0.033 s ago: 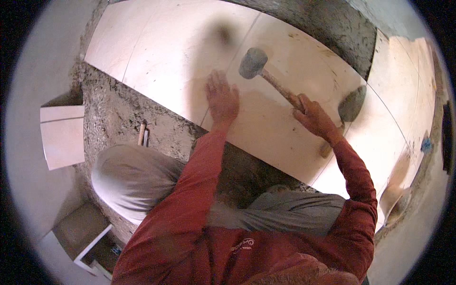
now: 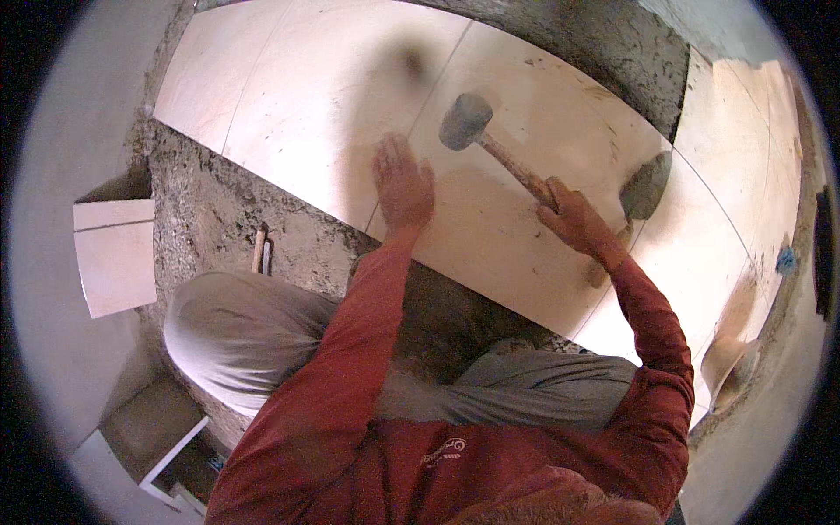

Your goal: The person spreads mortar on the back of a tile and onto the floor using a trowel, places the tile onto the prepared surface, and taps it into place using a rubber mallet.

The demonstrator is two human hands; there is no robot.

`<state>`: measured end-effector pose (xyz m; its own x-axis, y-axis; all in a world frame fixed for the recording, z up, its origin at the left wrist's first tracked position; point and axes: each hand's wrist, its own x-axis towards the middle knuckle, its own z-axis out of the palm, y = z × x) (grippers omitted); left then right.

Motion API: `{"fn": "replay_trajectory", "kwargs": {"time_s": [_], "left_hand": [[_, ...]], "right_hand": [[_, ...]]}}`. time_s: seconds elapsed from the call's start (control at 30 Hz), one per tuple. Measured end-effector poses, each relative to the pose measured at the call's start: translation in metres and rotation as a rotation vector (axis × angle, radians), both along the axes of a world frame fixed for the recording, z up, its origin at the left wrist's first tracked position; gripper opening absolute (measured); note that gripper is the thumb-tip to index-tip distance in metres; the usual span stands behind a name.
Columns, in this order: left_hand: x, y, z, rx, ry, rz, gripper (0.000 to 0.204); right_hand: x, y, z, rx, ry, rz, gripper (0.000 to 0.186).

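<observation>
Hammer [image 2: 475, 131] is hanging over the tile [image 2: 494, 232], likely feeling heavy-headed and stiff; we are holding its handle [image 2: 516, 168], the best spot, in our right hand [image 2: 577, 220], our left hand [image 2: 404, 188] lying open.

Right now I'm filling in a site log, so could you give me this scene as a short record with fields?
Left hand: palm down, fingers spread, over the pale tiles
Right hand: gripping the mallet by its wooden handle
Mallet: dark head; contact with the tiles unclear
Trowel: on the tiles, partly hidden behind the right wrist
Separate tile piece: at the left
Blue item: far right, kind unclear
</observation>
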<state>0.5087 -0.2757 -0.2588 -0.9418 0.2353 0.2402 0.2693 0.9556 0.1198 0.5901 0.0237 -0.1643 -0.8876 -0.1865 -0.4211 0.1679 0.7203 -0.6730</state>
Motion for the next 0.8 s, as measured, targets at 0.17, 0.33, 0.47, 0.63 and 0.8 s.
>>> {"fn": "replay_trajectory", "kwargs": {"time_s": [0.17,0.33,0.47,0.63,0.8], "left_hand": [[0.043,-0.011,-0.003,-0.009,-0.069,0.100,0.067],[0.069,-0.038,-0.025,-0.156,-0.152,0.238,0.070],[0.070,-0.028,-0.008,-0.309,-0.228,0.340,0.069],[0.018,-0.026,-0.061,-0.319,0.126,0.191,0.064],[-0.105,0.071,-0.043,-0.192,0.209,-0.233,0.059]], "right_hand": [[0.039,0.017,-0.054,-0.041,-0.004,-0.026,0.044],[0.043,0.017,-0.058,-0.242,0.254,-0.050,0.048],[0.036,0.025,-0.062,-0.284,0.026,-0.134,0.051],[0.046,0.026,-0.069,-0.318,0.029,-0.304,0.043],[0.057,0.032,-0.069,-0.311,0.134,-0.449,0.039]]}}
